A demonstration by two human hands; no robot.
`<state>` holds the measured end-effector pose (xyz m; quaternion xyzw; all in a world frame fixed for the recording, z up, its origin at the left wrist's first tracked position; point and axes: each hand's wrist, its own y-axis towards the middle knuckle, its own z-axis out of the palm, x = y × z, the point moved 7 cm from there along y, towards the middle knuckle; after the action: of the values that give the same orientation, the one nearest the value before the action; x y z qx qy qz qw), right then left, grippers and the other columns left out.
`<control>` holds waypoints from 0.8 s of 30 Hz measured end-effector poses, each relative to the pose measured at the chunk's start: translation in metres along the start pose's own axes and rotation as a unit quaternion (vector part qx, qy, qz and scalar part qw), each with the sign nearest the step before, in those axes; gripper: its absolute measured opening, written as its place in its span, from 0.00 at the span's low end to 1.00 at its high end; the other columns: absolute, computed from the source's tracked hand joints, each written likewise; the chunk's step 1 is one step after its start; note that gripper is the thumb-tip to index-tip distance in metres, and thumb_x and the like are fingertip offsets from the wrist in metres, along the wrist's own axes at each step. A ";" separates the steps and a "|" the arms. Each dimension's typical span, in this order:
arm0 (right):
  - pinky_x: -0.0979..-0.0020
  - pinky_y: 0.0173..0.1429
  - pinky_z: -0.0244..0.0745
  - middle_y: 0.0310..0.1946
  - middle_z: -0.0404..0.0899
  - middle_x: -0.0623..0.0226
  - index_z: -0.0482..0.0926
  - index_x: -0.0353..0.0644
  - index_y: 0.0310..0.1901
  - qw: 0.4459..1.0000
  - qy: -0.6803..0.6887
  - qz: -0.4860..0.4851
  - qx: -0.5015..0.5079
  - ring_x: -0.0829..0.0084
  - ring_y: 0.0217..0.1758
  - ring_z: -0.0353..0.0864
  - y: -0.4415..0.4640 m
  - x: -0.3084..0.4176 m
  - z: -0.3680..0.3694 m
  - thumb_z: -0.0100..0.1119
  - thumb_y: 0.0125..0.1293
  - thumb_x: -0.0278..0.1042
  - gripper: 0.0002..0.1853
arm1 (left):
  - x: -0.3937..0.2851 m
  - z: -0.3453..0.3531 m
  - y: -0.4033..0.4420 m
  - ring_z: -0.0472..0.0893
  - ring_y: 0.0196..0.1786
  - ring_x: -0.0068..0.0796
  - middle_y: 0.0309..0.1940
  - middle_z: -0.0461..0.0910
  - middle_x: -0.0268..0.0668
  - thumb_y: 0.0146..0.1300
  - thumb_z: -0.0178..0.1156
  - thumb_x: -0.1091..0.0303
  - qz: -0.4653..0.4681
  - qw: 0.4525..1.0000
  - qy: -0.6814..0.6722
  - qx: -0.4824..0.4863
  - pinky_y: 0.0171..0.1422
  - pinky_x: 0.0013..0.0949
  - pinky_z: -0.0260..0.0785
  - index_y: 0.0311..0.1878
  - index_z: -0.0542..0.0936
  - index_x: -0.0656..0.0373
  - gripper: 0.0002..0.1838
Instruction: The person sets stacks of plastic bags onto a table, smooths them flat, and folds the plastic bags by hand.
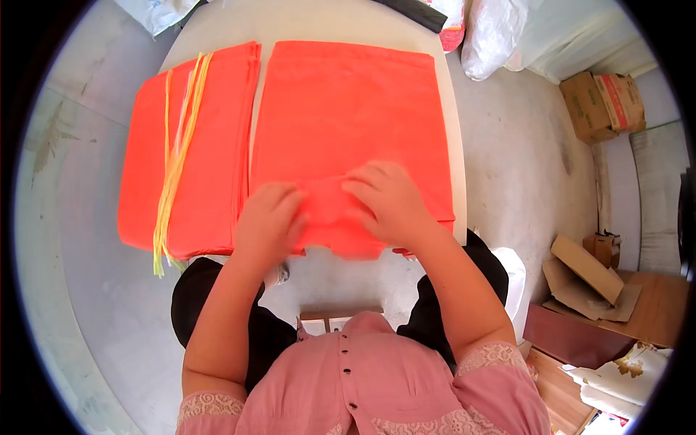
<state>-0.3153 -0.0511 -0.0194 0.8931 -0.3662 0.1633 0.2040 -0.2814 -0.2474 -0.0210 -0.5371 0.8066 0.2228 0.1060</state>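
Observation:
A stack of bright orange-red sheets (355, 109), thin fabric or plastic, lies flat on the table in front of me. At its near edge, my left hand (270, 221) and my right hand (388, 203) hold a bunched part of a red sheet (330, 221) between them. Both hands have curled fingers and are somewhat blurred by motion. The held part hangs a little over the table's near edge. To the left lies a second stack of red sheets (210, 145), with a bundle of yellow strings (181, 167) draped across it.
The pale table (319, 20) carries both stacks. A black roll (413, 13) lies at its far edge, beside a white plastic bag (494, 36). Cardboard boxes (598, 105) stand at the far right. An opened carton (591, 279) rests on a brown surface at right.

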 end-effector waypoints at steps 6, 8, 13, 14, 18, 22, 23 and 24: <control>0.52 0.82 0.59 0.78 0.65 0.55 0.75 0.40 0.70 0.992 -0.019 0.029 0.118 0.51 0.82 0.61 -0.032 -0.008 0.003 0.68 0.62 0.32 0.32 | -0.012 0.007 -0.002 0.77 0.71 0.48 0.69 0.77 0.45 0.54 0.69 0.76 0.065 0.996 -0.024 0.051 0.75 0.44 0.71 0.65 0.79 0.61 0.31; 0.53 0.85 0.57 0.81 0.62 0.55 0.73 0.41 0.73 0.987 -0.028 0.062 0.143 0.53 0.85 0.56 -0.041 -0.022 -0.002 0.66 0.63 0.31 0.34 | -0.004 0.007 -0.002 0.75 0.74 0.49 0.71 0.76 0.45 0.52 0.66 0.79 0.038 0.996 -0.039 0.064 0.77 0.44 0.71 0.66 0.79 0.62 0.33; 0.57 0.85 0.58 0.82 0.62 0.57 0.72 0.41 0.74 0.979 -0.082 0.090 0.164 0.58 0.86 0.56 -0.061 -0.040 -0.018 0.63 0.61 0.28 0.35 | 0.003 0.007 -0.004 0.74 0.76 0.45 0.71 0.77 0.45 0.49 0.58 0.84 0.022 0.997 -0.022 0.065 0.77 0.45 0.70 0.65 0.81 0.65 0.34; 0.57 0.84 0.59 0.81 0.63 0.57 0.73 0.41 0.73 0.980 -0.083 0.092 0.157 0.58 0.86 0.57 -0.064 -0.043 -0.021 0.63 0.61 0.27 0.35 | 0.005 0.008 -0.004 0.74 0.76 0.45 0.72 0.77 0.45 0.48 0.57 0.84 0.023 0.997 -0.018 0.065 0.77 0.45 0.70 0.65 0.80 0.65 0.34; 0.57 0.82 0.64 0.80 0.66 0.58 0.74 0.41 0.72 0.983 -0.098 0.088 0.130 0.57 0.84 0.61 -0.075 -0.055 -0.025 0.62 0.60 0.25 0.34 | 0.007 0.007 -0.003 0.73 0.76 0.49 0.72 0.76 0.47 0.47 0.53 0.87 0.022 0.997 -0.023 0.077 0.79 0.46 0.69 0.67 0.78 0.66 0.38; 0.57 0.80 0.66 0.79 0.67 0.59 0.75 0.41 0.71 0.983 -0.113 0.081 0.119 0.56 0.83 0.63 -0.078 -0.060 -0.029 0.60 0.61 0.22 0.33 | 0.012 0.008 -0.003 0.74 0.76 0.49 0.73 0.75 0.47 0.47 0.54 0.87 0.027 0.997 -0.006 0.079 0.78 0.46 0.69 0.68 0.78 0.65 0.38; 0.57 0.80 0.66 0.79 0.67 0.58 0.75 0.41 0.71 0.984 -0.105 0.081 0.117 0.56 0.83 0.63 -0.078 -0.060 -0.029 0.60 0.61 0.22 0.33 | 0.013 0.009 -0.003 0.74 0.75 0.49 0.73 0.75 0.47 0.48 0.54 0.86 0.030 0.997 -0.001 0.078 0.78 0.46 0.69 0.68 0.78 0.64 0.38; 0.57 0.80 0.66 0.79 0.67 0.57 0.75 0.41 0.71 0.985 -0.098 0.082 0.114 0.56 0.83 0.63 -0.078 -0.060 -0.030 0.60 0.60 0.21 0.34 | 0.012 0.008 -0.003 0.74 0.75 0.49 0.73 0.75 0.47 0.48 0.55 0.85 0.023 0.997 0.002 0.079 0.78 0.46 0.69 0.68 0.78 0.63 0.37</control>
<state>-0.3036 0.0494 -0.0387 0.8891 -0.4355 0.1320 0.0499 -0.2843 -0.2546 -0.0342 -0.5086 0.8342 0.1596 0.1415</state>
